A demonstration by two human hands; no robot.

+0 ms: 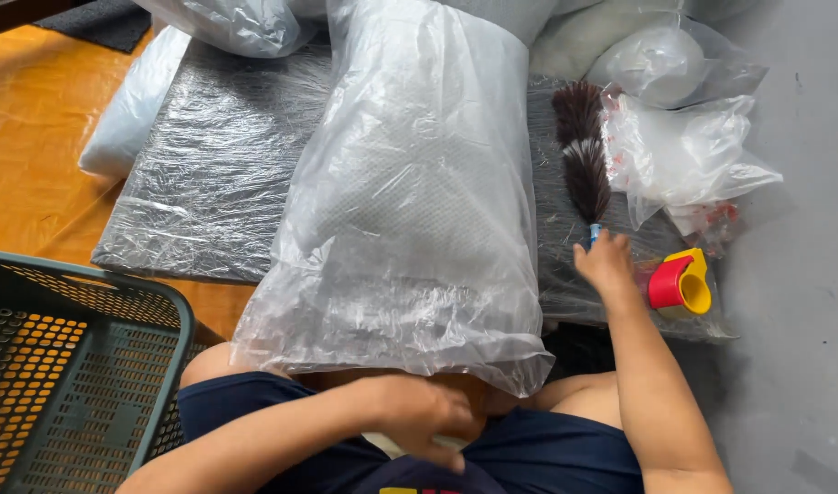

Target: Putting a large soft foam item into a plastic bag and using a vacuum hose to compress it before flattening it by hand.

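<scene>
A large white pillow in a clear plastic bag [410, 192] lies across my lap and over a dark plastic-wrapped mat [218, 165]. My left hand [428, 416] is under the bag's open near end, fingers curled on something white that is mostly hidden. My right hand [605, 263] reaches to the right of the bag and grips the blue handle of a dark feather duster [584, 155], which lies on the mat pointing away from me.
A red and yellow tape dispenser [680, 284] sits just right of my right hand. Crumpled clear plastic bags [684, 146] pile at the back right. A dark green perforated basket [62, 366] stands at the near left on an orange sheet [26, 137]. Grey floor [803, 320] lies to the right.
</scene>
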